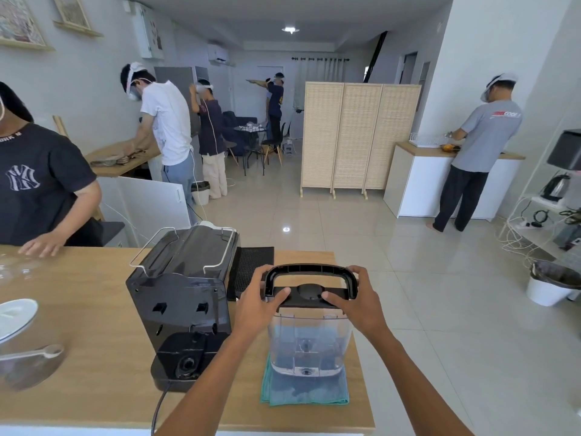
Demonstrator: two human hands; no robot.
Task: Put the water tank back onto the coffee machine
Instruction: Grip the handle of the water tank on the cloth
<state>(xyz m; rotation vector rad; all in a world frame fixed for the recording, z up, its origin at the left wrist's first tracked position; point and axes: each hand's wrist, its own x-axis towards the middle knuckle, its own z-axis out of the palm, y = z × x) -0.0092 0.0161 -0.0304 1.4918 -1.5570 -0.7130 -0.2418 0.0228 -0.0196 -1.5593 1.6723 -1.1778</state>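
The clear plastic water tank [309, 344] with a black lid and raised black handle stands upright on a teal cloth [303, 393] near the counter's right end. My left hand [257, 302] grips the lid's left side and my right hand [353, 298] grips its right side, thumbs resting on the lid top. The black coffee machine [184, 297] stands just left of the tank, its back towards me, with an empty base dock [185, 361] at the bottom.
The wooden counter [94, 309] ends just right of the cloth. A black drip mat [253, 267] lies behind the tank. A white lid [15, 316] and a spoon [34, 354] are at the left. Another person's hand [41, 247] rests on the far left edge.
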